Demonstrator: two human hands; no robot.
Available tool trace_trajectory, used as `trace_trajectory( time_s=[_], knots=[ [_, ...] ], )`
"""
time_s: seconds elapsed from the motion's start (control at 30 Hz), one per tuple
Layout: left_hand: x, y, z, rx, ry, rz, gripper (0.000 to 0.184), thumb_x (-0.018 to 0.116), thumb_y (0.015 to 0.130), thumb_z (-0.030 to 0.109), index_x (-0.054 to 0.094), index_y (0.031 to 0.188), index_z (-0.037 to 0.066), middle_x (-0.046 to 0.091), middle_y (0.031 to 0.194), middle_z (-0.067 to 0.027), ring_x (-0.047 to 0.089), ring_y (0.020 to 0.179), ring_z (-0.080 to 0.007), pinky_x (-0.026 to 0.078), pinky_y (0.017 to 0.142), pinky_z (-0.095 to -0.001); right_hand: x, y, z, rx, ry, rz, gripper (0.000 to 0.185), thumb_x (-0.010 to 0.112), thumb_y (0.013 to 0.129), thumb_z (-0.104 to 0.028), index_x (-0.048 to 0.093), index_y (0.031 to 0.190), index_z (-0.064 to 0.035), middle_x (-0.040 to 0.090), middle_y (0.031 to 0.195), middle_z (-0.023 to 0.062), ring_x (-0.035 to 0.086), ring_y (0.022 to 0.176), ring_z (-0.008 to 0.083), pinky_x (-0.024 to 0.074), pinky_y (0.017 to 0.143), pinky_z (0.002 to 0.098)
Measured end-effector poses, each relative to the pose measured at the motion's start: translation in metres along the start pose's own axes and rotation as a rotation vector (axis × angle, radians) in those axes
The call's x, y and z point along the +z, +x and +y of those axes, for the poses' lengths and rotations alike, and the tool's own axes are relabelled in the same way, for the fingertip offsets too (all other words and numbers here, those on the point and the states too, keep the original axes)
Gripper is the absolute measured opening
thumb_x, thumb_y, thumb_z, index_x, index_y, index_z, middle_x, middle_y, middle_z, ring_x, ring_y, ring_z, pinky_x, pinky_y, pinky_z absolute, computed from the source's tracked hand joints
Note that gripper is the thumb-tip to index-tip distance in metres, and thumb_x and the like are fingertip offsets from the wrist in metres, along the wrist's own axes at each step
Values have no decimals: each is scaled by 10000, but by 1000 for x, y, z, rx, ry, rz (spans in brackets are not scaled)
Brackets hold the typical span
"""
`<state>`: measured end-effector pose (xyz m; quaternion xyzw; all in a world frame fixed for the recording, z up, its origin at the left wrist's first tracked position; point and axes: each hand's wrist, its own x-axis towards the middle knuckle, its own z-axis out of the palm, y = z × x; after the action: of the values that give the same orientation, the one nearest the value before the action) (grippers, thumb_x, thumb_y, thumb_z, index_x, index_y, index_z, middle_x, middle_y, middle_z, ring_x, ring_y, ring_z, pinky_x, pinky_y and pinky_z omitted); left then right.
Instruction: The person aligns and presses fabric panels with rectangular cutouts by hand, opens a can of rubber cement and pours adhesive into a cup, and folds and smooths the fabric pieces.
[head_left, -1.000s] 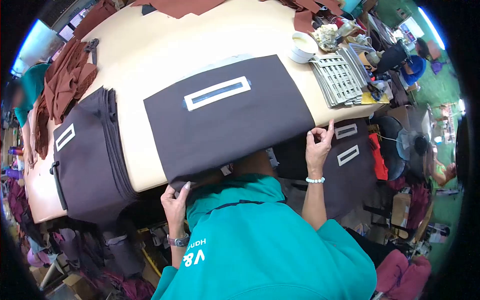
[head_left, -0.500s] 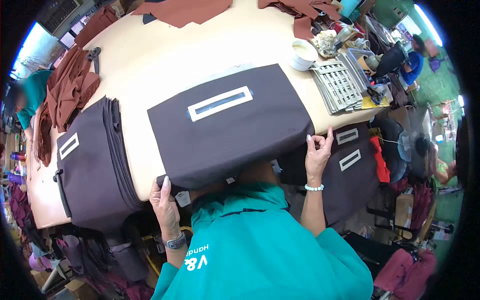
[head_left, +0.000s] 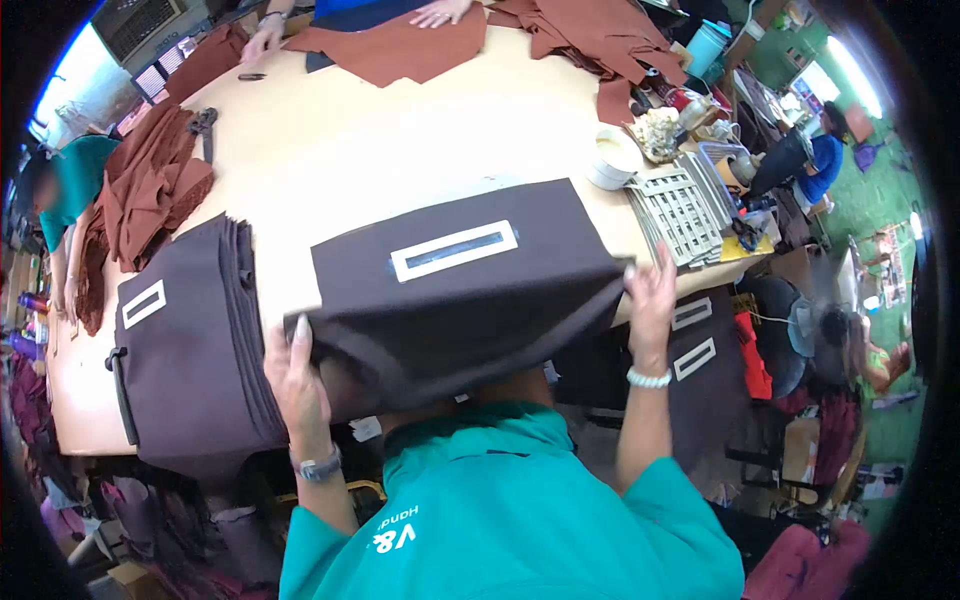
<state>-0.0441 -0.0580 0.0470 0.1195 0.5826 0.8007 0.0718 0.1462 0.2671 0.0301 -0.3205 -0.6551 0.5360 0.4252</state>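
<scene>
A dark brown fabric panel (head_left: 460,310) lies partly on the table, its near part lifted and sagging between my hands. Near its far edge is a cream rectangular frame (head_left: 455,251) around a dark slot. My left hand (head_left: 298,385) pinches the near left corner between thumb and fingers. At the near right corner my right hand (head_left: 652,305) grips the same panel. Left of it, a stack of similar dark panels (head_left: 195,340) hangs over the table edge, the top one bearing a cream frame (head_left: 144,304).
The cream table (head_left: 400,130) has rust-coloured fabric (head_left: 155,190), scissors (head_left: 205,130), a white tub (head_left: 614,158) and slatted cream pieces (head_left: 675,212) on it. More dark panels (head_left: 705,375) hang at right. Across the table, another person's hands (head_left: 440,12) rest near rust fabric; a co-worker (head_left: 75,185) stands at left.
My hands have raised the panel's near corners, so its near part now sags in a fold. Another person's hands have come into view at the far edge as the view tilted up.
</scene>
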Motion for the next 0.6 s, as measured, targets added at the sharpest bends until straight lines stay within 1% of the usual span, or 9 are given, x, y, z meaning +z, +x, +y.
trace_trajectory(
  time_s=[0.13, 0.2, 0.27, 0.33, 0.4, 0.43, 0.5, 0.53, 0.6],
  knots=[
    [20, 87, 24, 130, 246, -62, 493, 519, 844, -2, 343, 1300, -74, 451, 1250, -137, 451, 1131, -187, 330, 990, -290, 54, 126, 4, -43, 144, -203, 738, 633, 746, 19, 209, 1348, 61, 559, 953, 102, 533, 870, 146, 460, 744, 238],
    [-6, 171, -7, 56, 21, -132, 560, 548, 808, -6, 311, 1310, -79, 450, 1246, -149, 445, 1139, -206, 318, 1006, -294, 98, 194, 15, -25, 81, -240, 790, 649, 681, 40, 220, 1344, 67, 562, 960, 102, 542, 865, 164, 466, 761, 265],
    [-2, 232, -1, 53, 54, -70, 606, 568, 782, -15, 291, 1316, -85, 434, 1265, -155, 432, 1155, -207, 325, 1006, -292, 135, 258, 7, 26, 53, -403, 709, 610, 729, 45, 232, 1327, 83, 537, 1039, 122, 543, 884, 148, 455, 801, 267],
    [8, 272, 31, 102, 22, -104, 605, 582, 761, -28, 321, 1305, -75, 433, 1268, -158, 437, 1155, -216, 356, 985, -295, 172, 309, -14, -57, -119, -155, 714, 617, 715, 57, 242, 1320, 98, 539, 1032, 130, 549, 885, 148, 466, 763, 257],
    [21, 286, 78, 249, 0, -123, 581, 588, 750, -44, 365, 1286, -58, 468, 1228, -153, 450, 1148, -222, 383, 966, -304, 181, 300, -89, -73, 241, -219, 744, 635, 702, 53, 243, 1333, 83, 533, 1052, 147, 556, 898, 164, 476, 722, 249],
    [27, 285, 102, 342, 38, -140, 564, 583, 754, -49, 380, 1280, -50, 494, 1196, -145, 485, 1105, -214, 408, 945, -299, 173, 350, -96, -188, 107, -332, 752, 632, 712, 43, 226, 1344, 74, 528, 1068, 158, 554, 920, 171, 480, 715, 247],
    [37, 264, 143, 457, 85, -198, 542, 570, 765, -54, 396, 1278, -32, 537, 1144, -129, 547, 1015, -190, 456, 898, -285, 164, 385, -114, -413, 324, -485, 722, 613, 725, 58, 239, 1343, 59, 542, 1037, 142, 556, 914, 174, 483, 745, 251],
    [40, 241, 156, 484, 91, -237, 536, 562, 772, -54, 398, 1281, -23, 553, 1124, -121, 573, 968, -174, 479, 872, -276, 163, 367, -136, -522, 678, -512, 687, 597, 728, 83, 269, 1331, 52, 559, 991, 116, 559, 886, 170, 482, 783, 257],
    [34, 211, 160, 512, -23, -337, 540, 546, 777, -58, 395, 1293, 1, 570, 1093, -109, 600, 899, -157, 509, 826, -269, 143, 305, -162, -541, 565, -350, 695, 598, 725, 60, 255, 1330, 63, 561, 987, 123, 563, 908, 177, 473, 808, 263]
  ],
)
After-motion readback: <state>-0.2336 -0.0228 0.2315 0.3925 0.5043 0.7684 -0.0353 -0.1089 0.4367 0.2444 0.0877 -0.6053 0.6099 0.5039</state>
